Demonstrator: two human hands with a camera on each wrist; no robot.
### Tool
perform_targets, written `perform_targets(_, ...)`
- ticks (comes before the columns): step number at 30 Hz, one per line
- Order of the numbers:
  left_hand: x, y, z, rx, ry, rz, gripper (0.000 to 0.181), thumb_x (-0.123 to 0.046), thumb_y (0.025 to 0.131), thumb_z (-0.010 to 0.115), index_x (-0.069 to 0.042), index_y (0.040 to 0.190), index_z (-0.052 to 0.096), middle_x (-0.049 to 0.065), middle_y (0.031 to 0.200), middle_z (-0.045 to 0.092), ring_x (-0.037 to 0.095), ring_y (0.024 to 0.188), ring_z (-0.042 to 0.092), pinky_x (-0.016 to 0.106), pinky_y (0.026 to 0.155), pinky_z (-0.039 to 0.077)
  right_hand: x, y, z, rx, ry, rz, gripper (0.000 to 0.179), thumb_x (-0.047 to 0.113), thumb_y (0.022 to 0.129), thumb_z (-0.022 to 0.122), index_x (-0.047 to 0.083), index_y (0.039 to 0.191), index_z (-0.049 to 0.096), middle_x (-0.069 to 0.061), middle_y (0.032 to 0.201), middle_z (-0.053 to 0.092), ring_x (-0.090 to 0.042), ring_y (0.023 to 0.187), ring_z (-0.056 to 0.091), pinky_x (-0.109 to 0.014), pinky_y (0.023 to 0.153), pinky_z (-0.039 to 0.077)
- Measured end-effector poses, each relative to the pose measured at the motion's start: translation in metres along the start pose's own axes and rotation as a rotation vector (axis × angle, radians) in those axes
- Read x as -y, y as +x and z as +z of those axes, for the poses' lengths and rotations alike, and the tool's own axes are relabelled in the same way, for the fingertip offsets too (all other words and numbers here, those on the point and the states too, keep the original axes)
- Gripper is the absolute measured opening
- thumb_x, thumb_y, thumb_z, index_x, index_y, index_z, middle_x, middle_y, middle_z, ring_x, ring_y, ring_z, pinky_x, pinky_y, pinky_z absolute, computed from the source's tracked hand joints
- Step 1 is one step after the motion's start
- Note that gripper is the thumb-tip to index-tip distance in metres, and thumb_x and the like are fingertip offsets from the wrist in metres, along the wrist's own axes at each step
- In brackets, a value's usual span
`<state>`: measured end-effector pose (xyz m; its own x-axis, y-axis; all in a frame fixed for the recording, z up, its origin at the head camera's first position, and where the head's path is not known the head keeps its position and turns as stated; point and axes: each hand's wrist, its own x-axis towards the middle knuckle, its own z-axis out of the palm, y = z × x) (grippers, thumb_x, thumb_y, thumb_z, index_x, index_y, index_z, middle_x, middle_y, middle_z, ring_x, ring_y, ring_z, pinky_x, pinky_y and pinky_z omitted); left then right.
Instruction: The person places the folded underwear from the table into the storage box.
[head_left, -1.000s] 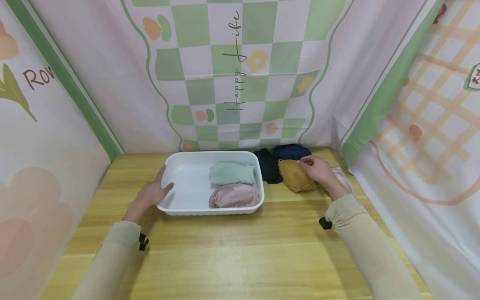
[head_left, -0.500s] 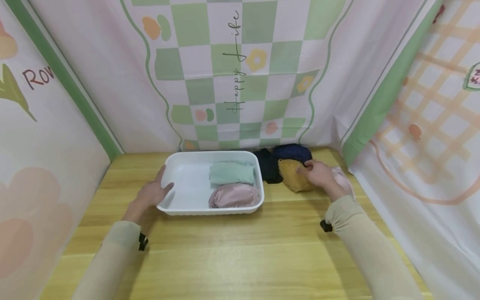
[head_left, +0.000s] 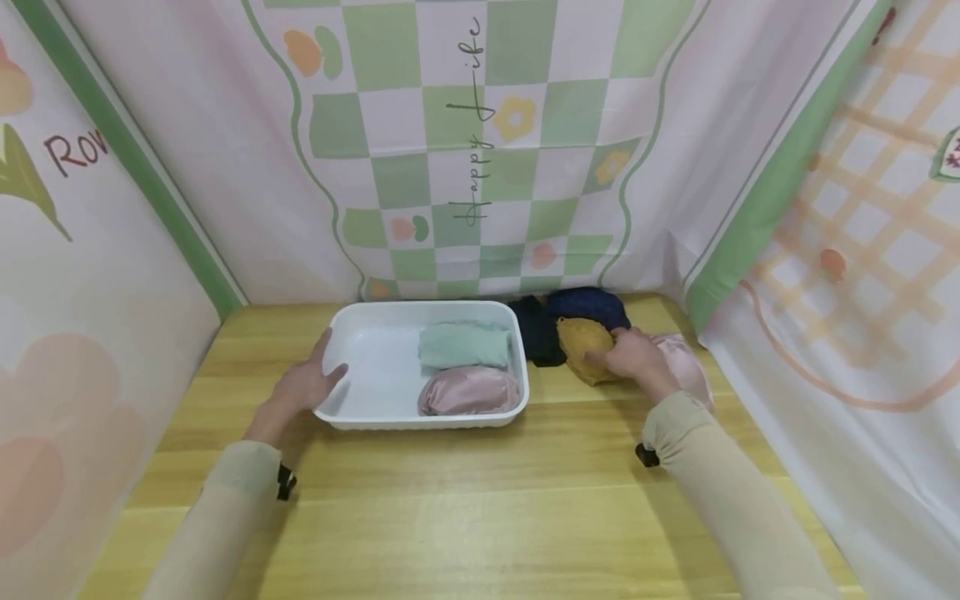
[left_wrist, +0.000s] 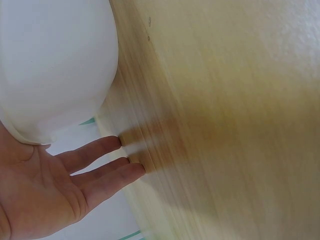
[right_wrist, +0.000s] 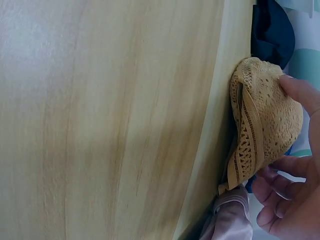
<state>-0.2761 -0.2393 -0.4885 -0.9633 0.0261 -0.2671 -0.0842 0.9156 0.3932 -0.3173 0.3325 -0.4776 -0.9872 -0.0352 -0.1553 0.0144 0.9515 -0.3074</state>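
My left hand (head_left: 303, 385) holds the left end of the white plastic tray (head_left: 420, 423), its thumb over the rim and inside. In the left wrist view three fingers (left_wrist: 107, 186) stretch out below the tray's outer wall. My right hand (head_left: 633, 357) grips a mustard lace bra (head_left: 587, 350), folded so that a cup faces up. The right wrist view shows the thumb (right_wrist: 299, 90) on the cup and the other fingers at its lower edge, partly hidden. Inside the tray's right half lie a folded mint-green garment (head_left: 463, 346) and a folded dusty-pink satin one (head_left: 471, 392).
A black folded garment (head_left: 538, 333) lies against the tray's right side. Behind the bra is a navy one (head_left: 588, 305); a pale pink one (head_left: 686, 367) lies right, partly behind my right hand. Printed cloth (head_left: 450, 183) hangs along the wooden table's (head_left: 480, 508) back edge.
My right hand has moved from the top edge of the mustard bra down onto its right side and spread round it. The left hand and the tray stay in place.
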Motion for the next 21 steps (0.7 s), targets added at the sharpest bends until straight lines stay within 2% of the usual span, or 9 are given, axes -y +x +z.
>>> perform_targets(4,0.000,0.000,-0.001,-0.001,0.003,-0.002,0.085,-0.058,0.103,0.033,-0.019,0.159,-0.017,0.038,0.142,0.047,0.041,0.101,0.063,0.045,0.077,0.051,0.002,0.001,0.003,0.010,-0.043,0.016,0.109,0.074,0.082,0.059,-0.012,0.146,0.038,-0.042,0.145,0.038,-0.058,0.132,0.038,-0.065,0.110,0.034)
perform_targets(10,0.000,0.000,0.000,0.000,0.004,0.007,0.084,-0.057,0.103,0.034,-0.018,0.160,-0.014,0.038,0.135,0.053,0.036,0.090,0.064,0.037,0.066,0.048,0.002,0.003,0.007,0.024,-0.078,0.052,0.112,0.078,0.079,0.060,-0.011,0.145,0.039,-0.039,0.147,0.038,-0.056,0.131,0.040,-0.065,0.108,0.036)
perform_targets(21,0.000,0.000,-0.001,0.000,0.001,0.005,0.084,-0.057,0.103,0.034,-0.020,0.159,-0.018,0.038,0.136,0.052,0.036,0.092,0.065,0.035,0.066,0.047,0.003,0.002,0.013,-0.044,-0.092,0.023,0.091,0.066,0.086,0.060,-0.009,0.136,0.051,-0.036,0.130,0.056,-0.052,0.114,0.057,-0.061,0.093,0.047)
